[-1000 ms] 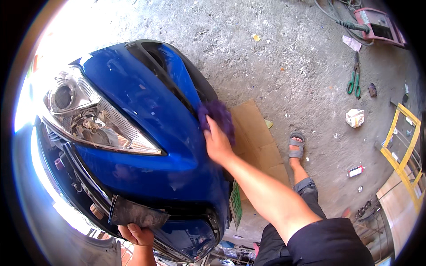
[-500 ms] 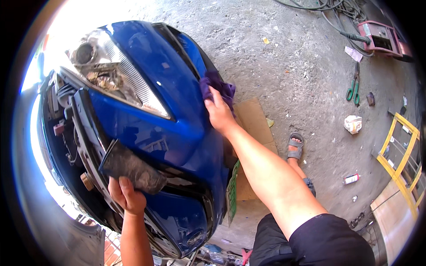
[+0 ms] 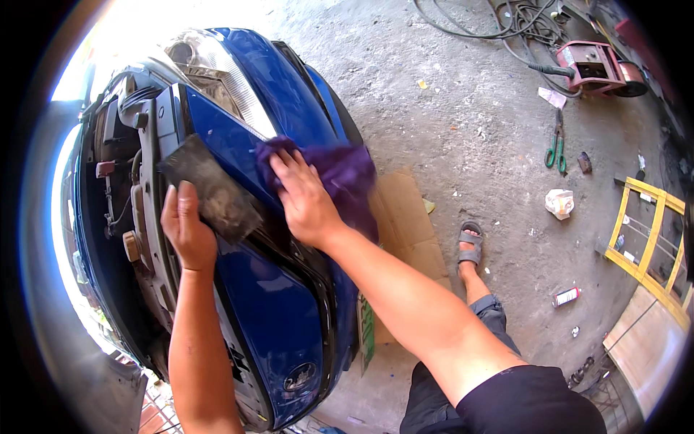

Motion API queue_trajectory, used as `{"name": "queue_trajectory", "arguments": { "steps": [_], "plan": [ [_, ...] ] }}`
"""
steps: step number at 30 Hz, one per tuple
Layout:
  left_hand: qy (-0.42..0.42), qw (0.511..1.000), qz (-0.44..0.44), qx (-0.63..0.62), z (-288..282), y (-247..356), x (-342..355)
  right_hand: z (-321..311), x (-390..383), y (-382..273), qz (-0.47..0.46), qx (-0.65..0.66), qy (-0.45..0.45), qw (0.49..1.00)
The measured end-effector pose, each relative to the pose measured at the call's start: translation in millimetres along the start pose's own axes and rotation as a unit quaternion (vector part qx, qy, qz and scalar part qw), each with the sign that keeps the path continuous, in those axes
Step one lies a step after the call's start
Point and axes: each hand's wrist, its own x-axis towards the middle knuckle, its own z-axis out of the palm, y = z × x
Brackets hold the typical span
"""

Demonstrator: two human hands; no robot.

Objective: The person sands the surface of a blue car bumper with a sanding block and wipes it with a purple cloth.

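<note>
My left hand (image 3: 189,228) grips a dark, grimy flat piece (image 3: 213,189) over the front of a blue car (image 3: 264,333). My right hand (image 3: 303,199) presses a bunched purple cloth (image 3: 340,173) on the painted front, just right of that dark piece, fingers bent on the fabric. The clear headlight (image 3: 224,83) is beyond both hands. At the left the open front shows black and metal parts (image 3: 119,202). What lies under the cloth is hidden.
Right of the car are flattened cardboard (image 3: 408,239) and my sandalled foot (image 3: 470,242). On the concrete floor lie green-handled snips (image 3: 555,152), crumpled white litter (image 3: 559,204), a can (image 3: 566,296), a yellow frame (image 3: 658,239) and a pinkish machine (image 3: 585,69) with coiled cables.
My right hand has swept the purple cloth leftward across the paint, closer to my left hand. My left hand has risen up the car with the dark piece. The view has shifted too.
</note>
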Motion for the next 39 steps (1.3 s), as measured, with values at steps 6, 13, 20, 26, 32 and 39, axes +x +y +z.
{"name": "queue_trajectory", "arguments": {
  "steps": [6,13,20,26,32,39],
  "plan": [
    [0.247,0.966,-0.001,-0.072,-34,14,-62,3,-90,13,-0.043,-0.074,0.078,0.993],
    [0.112,0.925,-0.167,-0.323,-77,46,-188,-20,-206,4,0.1,-0.122,-0.078,0.984],
    [0.159,0.931,-0.237,-0.228,-106,93,-330,-74,-251,-45,0.381,0.069,-0.18,0.904],
    [0.028,0.93,-0.348,-0.114,-53,125,-429,-205,-308,-24,0.557,0.221,0.015,0.801],
    [0.013,0.877,-0.438,-0.198,-30,179,-500,-333,-328,-69,0.638,0.355,-0.042,0.682],
    [0.099,0.888,-0.422,-0.152,-14,202,-524,-461,-374,-57,0.758,0.263,0.014,0.597]
  ]
}}
